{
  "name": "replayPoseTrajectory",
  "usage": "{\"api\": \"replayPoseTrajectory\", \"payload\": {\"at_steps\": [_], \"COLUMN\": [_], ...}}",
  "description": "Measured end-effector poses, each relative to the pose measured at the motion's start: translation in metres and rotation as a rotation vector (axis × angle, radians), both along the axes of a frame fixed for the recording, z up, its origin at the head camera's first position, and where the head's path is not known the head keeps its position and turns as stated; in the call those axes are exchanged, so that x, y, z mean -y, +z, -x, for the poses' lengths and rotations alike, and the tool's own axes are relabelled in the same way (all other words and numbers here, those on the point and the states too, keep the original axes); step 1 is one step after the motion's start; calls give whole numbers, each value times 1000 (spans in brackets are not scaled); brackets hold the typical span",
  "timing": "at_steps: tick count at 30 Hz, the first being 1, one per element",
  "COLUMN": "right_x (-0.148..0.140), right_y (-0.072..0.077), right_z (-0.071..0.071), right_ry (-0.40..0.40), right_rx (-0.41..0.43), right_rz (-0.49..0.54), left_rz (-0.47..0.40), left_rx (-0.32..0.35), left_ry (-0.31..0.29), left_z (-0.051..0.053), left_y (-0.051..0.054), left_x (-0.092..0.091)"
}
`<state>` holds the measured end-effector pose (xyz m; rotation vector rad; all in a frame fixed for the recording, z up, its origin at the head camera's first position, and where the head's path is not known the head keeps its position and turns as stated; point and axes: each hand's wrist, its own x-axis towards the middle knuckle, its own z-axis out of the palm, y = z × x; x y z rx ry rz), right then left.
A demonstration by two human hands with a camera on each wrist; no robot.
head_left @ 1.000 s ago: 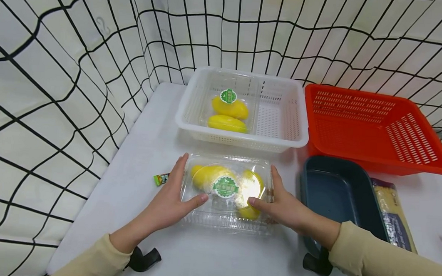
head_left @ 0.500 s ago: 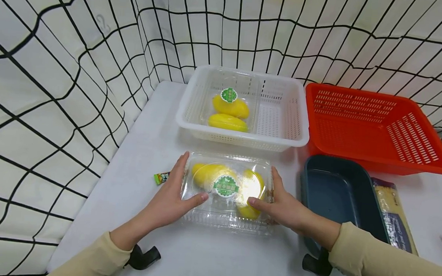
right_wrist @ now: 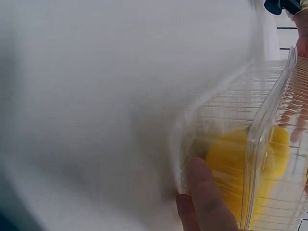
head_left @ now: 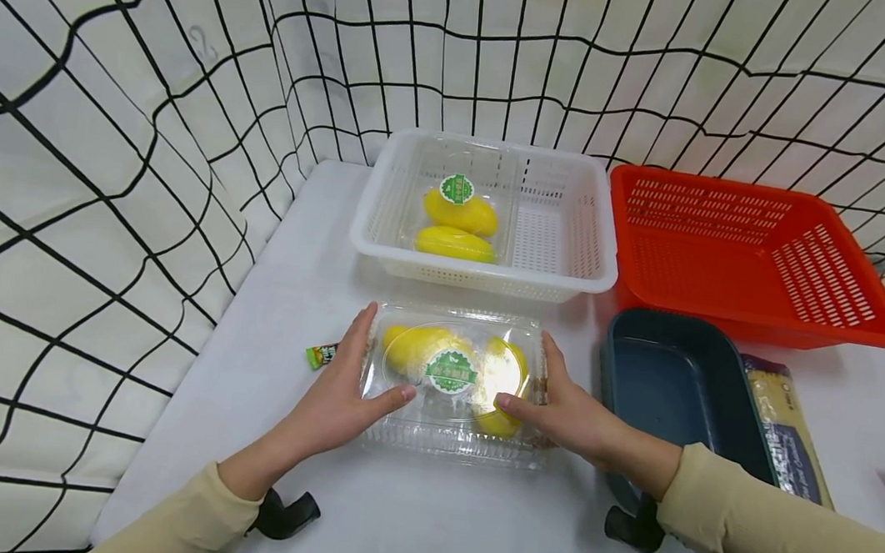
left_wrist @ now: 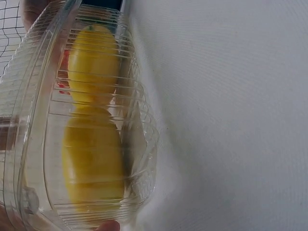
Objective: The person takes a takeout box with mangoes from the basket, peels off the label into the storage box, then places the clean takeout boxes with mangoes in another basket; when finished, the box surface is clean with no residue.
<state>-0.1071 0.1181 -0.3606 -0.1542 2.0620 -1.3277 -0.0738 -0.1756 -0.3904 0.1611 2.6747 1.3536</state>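
Note:
A clear plastic clamshell box [head_left: 435,414] with a green round sticker lies on the white table, its lid down. Inside it are yellow fruits [left_wrist: 94,149], like mangoes in shape. My left hand [head_left: 346,397] holds the box's left side, thumb on the lid and fingers along the side wall. On the right side my right hand [head_left: 567,408] grips in the same way, its thumb on the lid's corner. In the right wrist view, fingertips [right_wrist: 204,187] touch the box's wall near the table. The lower parts of the fingers are hidden in the head view.
Behind stands a white basket [head_left: 562,281] holding a similar box of yellow fruits [head_left: 455,244]. To its right is a red basket [head_left: 711,316], with a dark blue tray [head_left: 677,389] and a packet [head_left: 791,428] in front. A small green wrapper [head_left: 321,355] lies left. Black netting surrounds the table.

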Motion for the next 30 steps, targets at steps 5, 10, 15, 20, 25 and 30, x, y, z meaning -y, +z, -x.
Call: {"api": "replayPoseTrajectory", "payload": {"at_steps": [5,10,15,20,25,30], "right_x": [0,-2,-7,2,29,55], "right_y": [3,9,21,37,49,50], "right_z": [0,5,18,34,43,45], "right_ry": [23,63,175,350,616,791], "right_rx": [-70,-218,-603,-825,-865,-830], "right_rz": [-91,-153,-293,-259,-256,-355], "left_rz": [4,12,12,11,11,11], "left_rx": [0,7,10,15,21,19], "left_ry": [2,9,10,8,6,9], "left_z": [-1,-1,-1,0,0,0], "left_y": [-1,0,1,2,1,1], "left_x": [-1,-1,-1,-1,-1,-1]}}
